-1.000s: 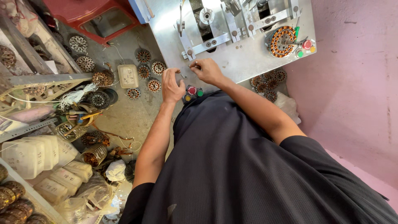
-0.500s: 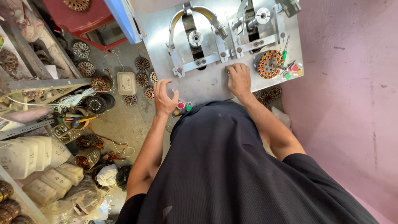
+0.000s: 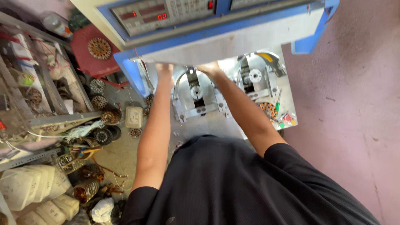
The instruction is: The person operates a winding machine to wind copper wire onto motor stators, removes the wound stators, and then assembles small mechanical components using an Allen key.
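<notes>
Both my arms stretch forward over a metal winding machine table (image 3: 216, 121). My left hand (image 3: 164, 68) reaches under the lower edge of a blue and cream control box (image 3: 233, 29), left of a round winding fixture (image 3: 196, 93); its fingers are hidden. My right hand (image 3: 209, 67) sits just above that same fixture, its fingers also tucked under the box. A second winding fixture (image 3: 255, 77) stands to the right, apart from both hands.
A copper-wound stator (image 3: 267, 109), a green screwdriver (image 3: 278, 104) and small coloured buttons (image 3: 287, 118) lie on the table's right corner. Several stators, a white switch box (image 3: 134, 116), sacks and wire litter the floor and shelves at left. A red stool (image 3: 93, 52) holds one stator.
My head has tilted up, bringing the control box into view. Both hands have moved from the table's near edge forward to under the box, by the left fixture.
</notes>
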